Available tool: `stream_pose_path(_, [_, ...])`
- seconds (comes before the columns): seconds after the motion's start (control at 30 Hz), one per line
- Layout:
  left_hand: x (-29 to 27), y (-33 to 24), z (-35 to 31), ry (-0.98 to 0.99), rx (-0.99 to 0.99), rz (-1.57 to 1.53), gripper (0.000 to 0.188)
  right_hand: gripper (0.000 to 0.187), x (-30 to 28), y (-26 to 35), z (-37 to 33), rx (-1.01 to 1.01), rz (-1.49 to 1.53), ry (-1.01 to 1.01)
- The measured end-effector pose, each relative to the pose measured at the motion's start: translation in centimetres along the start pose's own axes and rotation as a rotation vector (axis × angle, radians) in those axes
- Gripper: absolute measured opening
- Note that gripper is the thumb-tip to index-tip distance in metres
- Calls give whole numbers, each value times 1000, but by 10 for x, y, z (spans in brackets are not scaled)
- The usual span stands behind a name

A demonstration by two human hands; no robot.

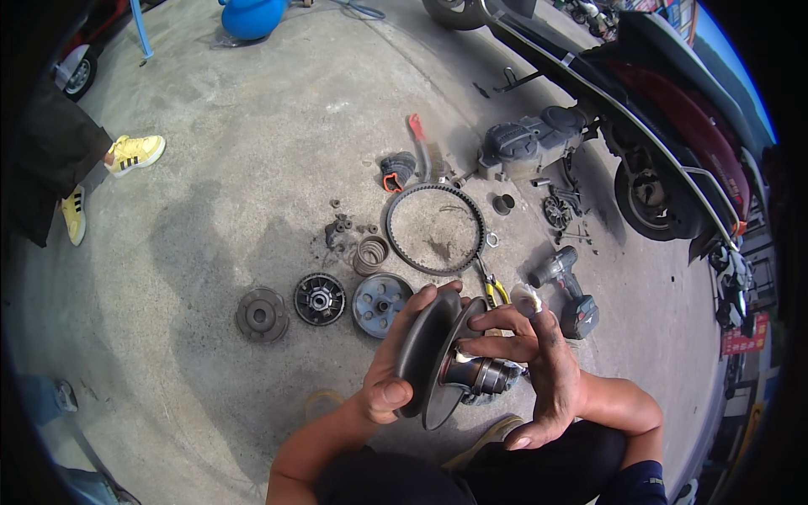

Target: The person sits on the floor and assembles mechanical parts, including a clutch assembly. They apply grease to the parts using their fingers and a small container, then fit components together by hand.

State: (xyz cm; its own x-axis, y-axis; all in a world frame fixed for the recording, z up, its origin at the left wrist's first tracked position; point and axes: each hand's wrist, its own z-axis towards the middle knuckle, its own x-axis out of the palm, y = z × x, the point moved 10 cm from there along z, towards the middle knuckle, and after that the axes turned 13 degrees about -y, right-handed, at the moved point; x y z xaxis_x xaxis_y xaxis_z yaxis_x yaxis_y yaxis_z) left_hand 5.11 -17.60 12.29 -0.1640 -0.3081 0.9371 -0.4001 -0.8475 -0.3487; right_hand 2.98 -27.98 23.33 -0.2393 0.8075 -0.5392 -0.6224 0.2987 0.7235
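Note:
My left hand (396,379) is closed around a dark two-disc scooter pulley (427,349), its thumb on the near disc and its fingers behind. The pulley is tilted, with its shiny stepped hub (484,374) pointing right. My right hand (547,370) has its fingers apart; two of them touch the pulley beside the hub, and the thumb stands away from it. Something white covers one raised fingertip (528,299); whether it is grease or a wrap I cannot make out. Just beyond the pulley, a grey drum with round holes (379,305) lies on the concrete, partly behind my left hand.
Around the toothed drive belt (392,227) lie a coil spring (370,254), a ribbed disc (320,300), a flat ring plate (262,315), yellow-handled pliers (495,292) and a cordless impact driver (568,290). An engine cover (530,143) and a scooter (673,126) are far right. A person's yellow shoe (135,154) shows left.

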Motion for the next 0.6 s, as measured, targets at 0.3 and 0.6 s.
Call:
stream_pose_path(0.3, [-3, 5, 0, -17, -12, 78, 121, 144, 3, 5, -1, 25, 57, 36])
stream_pose_path(0.6, [-3, 4, 1, -46, 25, 121, 120, 154, -4, 5, -2, -26, -184, -16])
